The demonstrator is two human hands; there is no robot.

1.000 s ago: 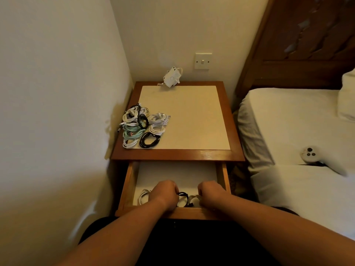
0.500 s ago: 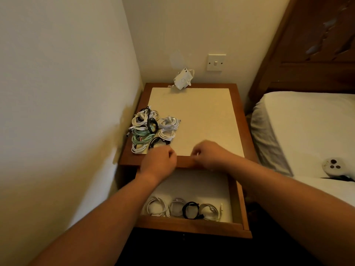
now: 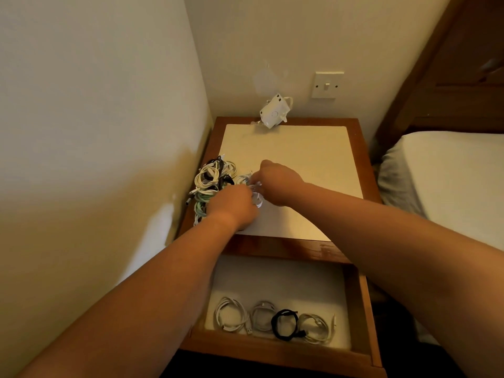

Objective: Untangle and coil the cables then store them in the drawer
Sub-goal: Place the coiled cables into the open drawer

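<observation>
Reaching over the bench (image 3: 313, 173), our right hand (image 3: 276, 181) curls its fingers (image 3: 257, 179) onto a white cable coil (image 3: 257, 199) near the bench's left side; our left hand (image 3: 234, 205) touches it too, fingers hidden, so we cannot tell their grip. The cable pile (image 3: 212, 178) lies at the bench's left edge. Under the bench's front, the open drawer (image 3: 354, 309) holds four coils (image 3: 259, 313).

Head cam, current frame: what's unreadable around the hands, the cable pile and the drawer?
Head view: the left hand and right hand show only their backs, so their grip on the white cable coil is hidden.
Head view: the tangled pile of white, green and black cables sits partly behind the left hand; count unclear.
Head view: the open wooden drawer is hidden at left by the left forearm, at rear by the wooden tabletop.
</observation>
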